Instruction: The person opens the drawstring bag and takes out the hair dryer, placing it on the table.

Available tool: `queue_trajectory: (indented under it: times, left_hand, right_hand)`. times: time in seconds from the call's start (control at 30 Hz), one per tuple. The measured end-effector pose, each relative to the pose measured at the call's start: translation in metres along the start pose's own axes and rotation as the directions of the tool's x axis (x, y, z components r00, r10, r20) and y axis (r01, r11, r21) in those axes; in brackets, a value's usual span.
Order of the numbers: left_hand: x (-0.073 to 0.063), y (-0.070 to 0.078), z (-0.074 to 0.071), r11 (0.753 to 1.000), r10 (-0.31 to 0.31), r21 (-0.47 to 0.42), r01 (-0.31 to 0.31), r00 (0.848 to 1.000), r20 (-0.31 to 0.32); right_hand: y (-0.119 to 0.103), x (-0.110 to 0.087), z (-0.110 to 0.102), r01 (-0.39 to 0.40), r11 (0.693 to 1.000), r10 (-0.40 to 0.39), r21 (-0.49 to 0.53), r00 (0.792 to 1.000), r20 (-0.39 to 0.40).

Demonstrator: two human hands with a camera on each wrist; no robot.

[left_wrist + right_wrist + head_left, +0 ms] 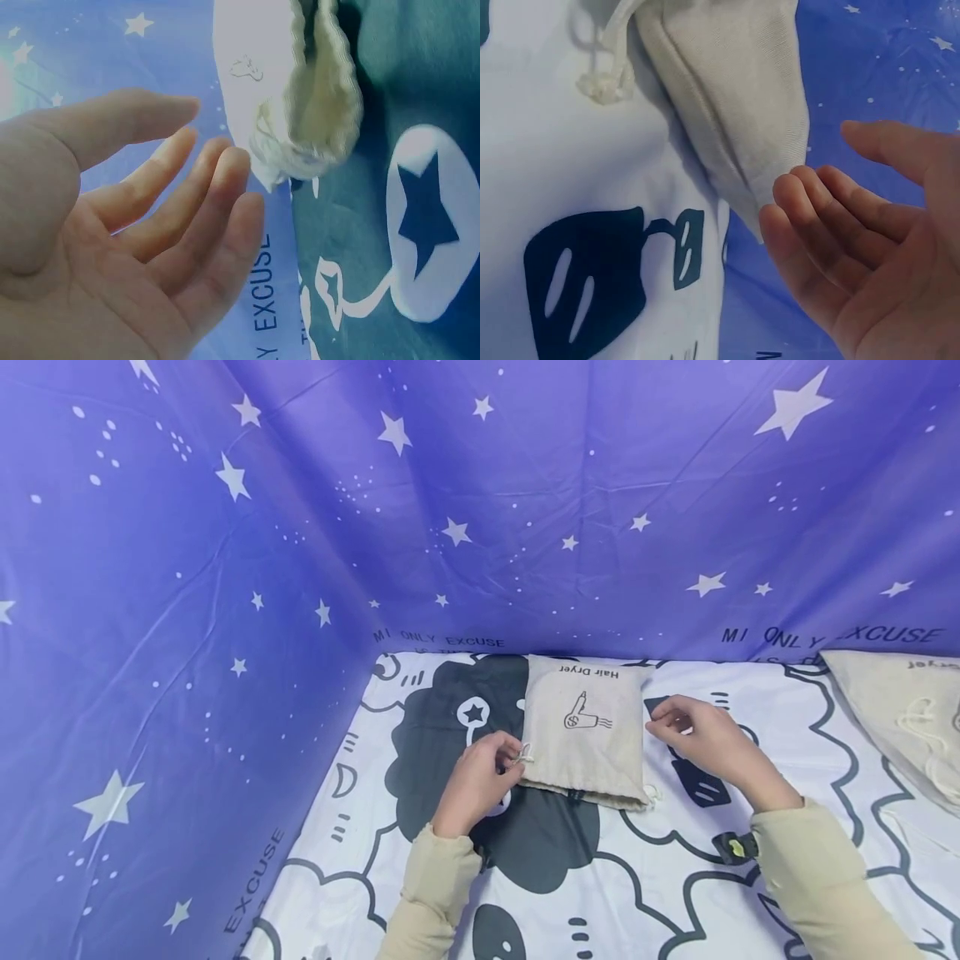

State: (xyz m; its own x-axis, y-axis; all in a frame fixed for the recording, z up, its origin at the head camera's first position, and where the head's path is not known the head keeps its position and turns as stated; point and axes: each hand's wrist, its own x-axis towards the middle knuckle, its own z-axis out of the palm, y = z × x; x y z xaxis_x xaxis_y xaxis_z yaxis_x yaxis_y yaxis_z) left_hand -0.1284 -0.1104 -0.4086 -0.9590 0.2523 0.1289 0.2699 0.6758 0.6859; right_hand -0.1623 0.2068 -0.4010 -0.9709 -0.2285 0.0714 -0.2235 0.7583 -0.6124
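A cream cloth drawstring bag (585,735) lies flat on the printed sheet, its "Hair Dryer" lettering and dryer drawing upside down in the head view. The bag's gathered mouth (330,112) gapes a little in the left wrist view, with cord bunched at its corner. Beside the bag's left edge, near a cord loop, is my left hand (480,781), fingers loosely bent and nothing between them. My right hand (708,739) hovers off the bag's right side, also holding nothing. A knotted cord end (604,86) hangs from the mouth on that side.
A second cream bag (885,702) with similar lettering lies at the far right, partly out of frame. The white sheet (345,827) bears black cartoon prints. Blue star-printed fabric (525,568) rises behind and on the left.
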Motion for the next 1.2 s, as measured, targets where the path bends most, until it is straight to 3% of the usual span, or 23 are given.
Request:
queue_trajectory:
  times: [0.2, 0.37, 0.67, 0.87, 1.07, 1.2]
  left_hand:
    - [-0.005, 0.007, 0.011, 1.000, -0.024, -0.012, 0.025, 0.998, 0.051]
    - [-0.005, 0.008, 0.023, 0.996, -0.091, 0.024, 0.089, 0.991, 0.100]
    - [-0.002, 0.011, 0.036, 0.985, -0.170, 0.033, 0.167, 0.982, 0.082]
    - [0.002, 0.016, 0.047, 0.978, -0.206, 0.039, 0.205, 0.978, 0.025]
    - [0.005, 0.023, 0.057, 0.964, -0.240, 0.118, 0.239, 0.971, -0.006]
    - [0.007, 0.025, 0.062, 0.958, -0.241, 0.150, 0.243, 0.970, -0.034]
  right_hand:
    - [0.010, 0.007, 0.010, -0.064, 0.998, 0.064, 0.019, 0.998, -0.010]
    - [0.015, 0.013, 0.021, -0.125, 0.988, 0.121, 0.087, 0.991, 0.053]
    - [0.014, 0.021, 0.038, -0.188, 0.977, 0.180, 0.100, 0.980, 0.083]
    - [0.007, 0.023, 0.046, -0.184, 0.978, 0.177, 0.095, 0.981, 0.074]
    - [0.000, 0.024, 0.050, -0.219, 0.973, 0.214, 0.077, 0.974, 0.068]
    - [-0.002, 0.025, 0.055, -0.210, 0.975, 0.210, 0.066, 0.978, 0.016]
